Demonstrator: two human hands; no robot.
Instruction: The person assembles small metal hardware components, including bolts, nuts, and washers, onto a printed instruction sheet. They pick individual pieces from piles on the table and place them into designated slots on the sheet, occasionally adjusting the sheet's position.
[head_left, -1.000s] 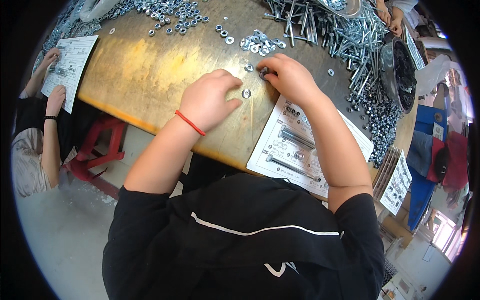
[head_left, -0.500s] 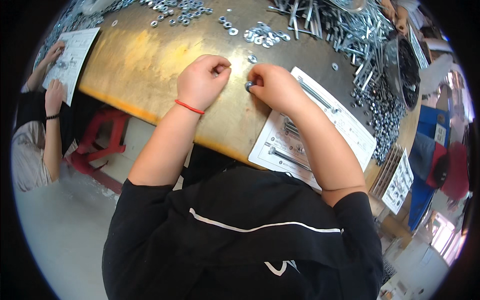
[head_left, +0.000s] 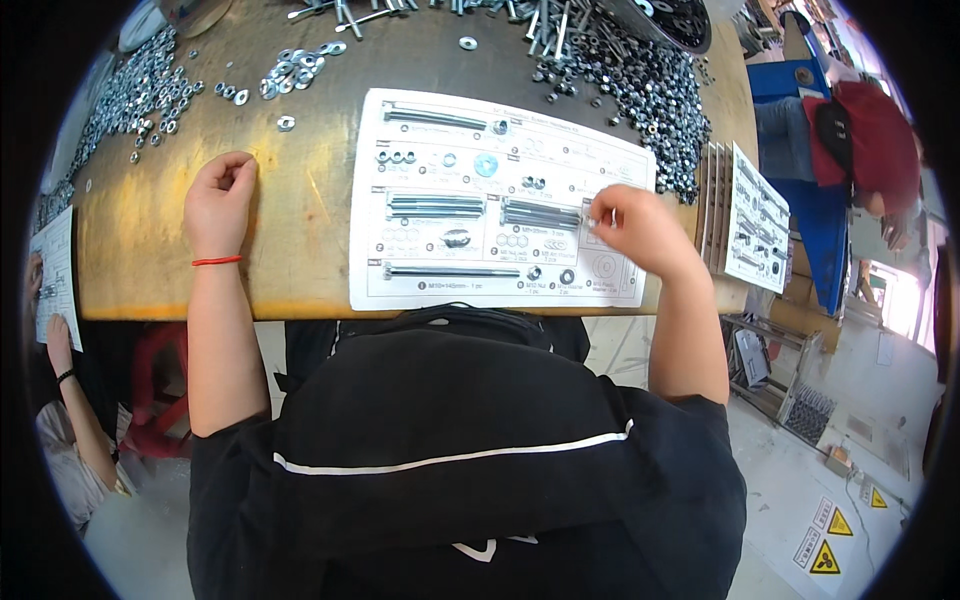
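My left hand [head_left: 218,207] is closed above the worn yellow part of the table, left of the printed sheet [head_left: 340,290]; anything inside its curled fingers is hidden. Over the right part of that sheet, my right hand [head_left: 640,230] pinches thumb and fingers together at something too small to make out. Beside its fingertips is a group of short bolts [head_left: 540,213]. Another bolt group [head_left: 435,206] appears further left, with a long bolt [head_left: 440,117] along the top and another long bolt [head_left: 450,272] near the bottom. A round washer [head_left: 486,164] shows at the sheet's upper middle.
Heaped nuts [head_left: 655,105] cover the far right, with loose bolts [head_left: 550,25] beyond the sheet. Washers [head_left: 290,72] and more nuts [head_left: 160,100] lie at far left. A stack of boards [head_left: 712,205] stands at the right edge. Another person's hand [head_left: 58,340] is at left.
My view has turned to the right, bringing the sheet square in front of me. My hands have moved apart; the right has gone from the bare tabletop to above the sheet.
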